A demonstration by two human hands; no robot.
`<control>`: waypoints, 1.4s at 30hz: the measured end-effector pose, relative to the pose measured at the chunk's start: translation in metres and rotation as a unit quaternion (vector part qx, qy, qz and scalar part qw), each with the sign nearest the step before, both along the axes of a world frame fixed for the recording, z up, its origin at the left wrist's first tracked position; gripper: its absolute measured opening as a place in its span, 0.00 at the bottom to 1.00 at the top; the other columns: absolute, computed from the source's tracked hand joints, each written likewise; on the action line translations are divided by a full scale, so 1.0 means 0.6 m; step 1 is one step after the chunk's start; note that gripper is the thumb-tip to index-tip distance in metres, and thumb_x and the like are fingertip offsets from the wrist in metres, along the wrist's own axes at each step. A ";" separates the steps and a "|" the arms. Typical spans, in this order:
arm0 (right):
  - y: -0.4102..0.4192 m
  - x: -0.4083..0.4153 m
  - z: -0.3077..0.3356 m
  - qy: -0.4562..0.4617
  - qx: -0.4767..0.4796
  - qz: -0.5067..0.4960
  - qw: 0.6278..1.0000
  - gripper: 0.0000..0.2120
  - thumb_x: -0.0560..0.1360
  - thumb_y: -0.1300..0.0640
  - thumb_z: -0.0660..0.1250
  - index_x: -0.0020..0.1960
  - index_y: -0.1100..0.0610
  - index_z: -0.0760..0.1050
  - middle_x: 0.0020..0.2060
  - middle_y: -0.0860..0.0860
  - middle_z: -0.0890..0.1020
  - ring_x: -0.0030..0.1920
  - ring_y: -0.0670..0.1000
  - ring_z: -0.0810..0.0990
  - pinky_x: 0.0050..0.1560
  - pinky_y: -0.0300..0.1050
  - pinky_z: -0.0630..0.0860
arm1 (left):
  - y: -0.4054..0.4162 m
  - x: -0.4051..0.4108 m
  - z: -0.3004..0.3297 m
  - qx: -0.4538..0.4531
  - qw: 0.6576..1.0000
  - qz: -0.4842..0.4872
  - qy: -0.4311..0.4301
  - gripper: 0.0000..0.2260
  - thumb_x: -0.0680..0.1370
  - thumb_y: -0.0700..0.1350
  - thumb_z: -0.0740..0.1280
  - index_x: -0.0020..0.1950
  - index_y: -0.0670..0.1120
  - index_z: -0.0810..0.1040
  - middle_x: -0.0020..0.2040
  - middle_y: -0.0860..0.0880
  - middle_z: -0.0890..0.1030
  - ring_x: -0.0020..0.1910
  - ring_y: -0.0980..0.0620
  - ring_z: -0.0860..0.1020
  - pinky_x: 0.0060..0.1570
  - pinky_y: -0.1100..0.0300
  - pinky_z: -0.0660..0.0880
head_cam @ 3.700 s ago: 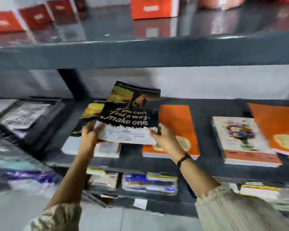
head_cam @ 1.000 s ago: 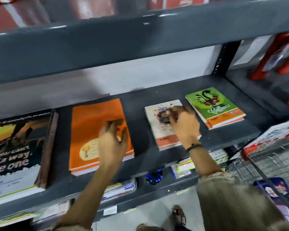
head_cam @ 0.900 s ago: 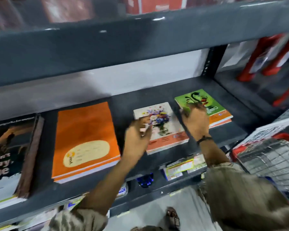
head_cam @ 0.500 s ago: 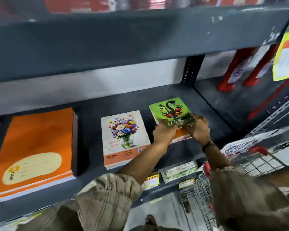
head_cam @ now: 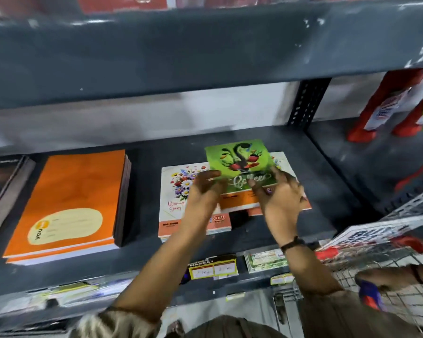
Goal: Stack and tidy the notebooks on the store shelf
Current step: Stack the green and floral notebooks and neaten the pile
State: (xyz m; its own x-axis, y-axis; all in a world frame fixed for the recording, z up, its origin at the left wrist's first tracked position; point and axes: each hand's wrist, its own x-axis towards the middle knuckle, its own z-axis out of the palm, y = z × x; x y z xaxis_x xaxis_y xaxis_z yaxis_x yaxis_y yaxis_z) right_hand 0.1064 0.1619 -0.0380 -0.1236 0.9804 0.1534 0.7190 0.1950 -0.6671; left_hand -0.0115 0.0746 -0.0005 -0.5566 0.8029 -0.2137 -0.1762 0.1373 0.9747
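A green notebook with a black swan on its cover is lifted off the dark shelf, tilted. My left hand grips its lower left edge and my right hand grips its lower right edge. Under it lies a white floral notebook, partly hidden. A second white floral stack with an orange band sits just left, under my left wrist. Further left lies a thick orange notebook stack.
A dark notebook stack shows at the far left edge. Red bottles stand in the bay to the right, past a perforated upright post. A wire shopping cart is at lower right. Price tags hang on the shelf's front lip.
Both hands have raised the green notebook off its pile, baring a floral cover beneath. Before that my hands moved rightward along the shelf from the dark and orange stacks.
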 end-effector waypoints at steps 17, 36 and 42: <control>0.040 0.056 -0.048 0.002 -0.019 -0.073 0.997 0.26 0.74 0.46 0.65 0.68 0.54 0.66 0.67 0.60 0.70 0.67 0.63 0.65 0.62 0.64 0.64 | 0.011 0.039 -0.015 0.012 0.989 -0.056 0.137 0.07 0.78 0.42 0.61 0.55 0.44 0.75 0.47 0.55 0.78 0.43 0.69 0.75 0.44 0.75 0.71; 0.121 0.135 -0.064 0.250 -0.188 -0.042 0.949 0.25 0.66 0.76 0.69 0.61 0.65 0.72 0.53 0.57 0.79 0.42 0.46 0.82 0.37 0.32 0.78 | 0.144 0.112 -0.026 -0.085 0.987 0.060 -0.123 0.10 0.64 0.48 0.70 0.41 0.51 0.71 0.52 0.44 0.81 0.51 0.44 0.79 0.57 0.49 0.76; 0.064 0.083 -0.016 0.423 -0.182 -0.018 0.888 0.27 0.67 0.77 0.67 0.64 0.67 0.68 0.44 0.55 0.77 0.39 0.45 0.78 0.30 0.27 0.75 | 0.069 0.039 0.049 0.037 0.997 0.013 -0.066 0.05 0.75 0.39 0.65 0.49 0.46 0.72 0.40 0.49 0.79 0.34 0.55 0.78 0.26 0.70 0.75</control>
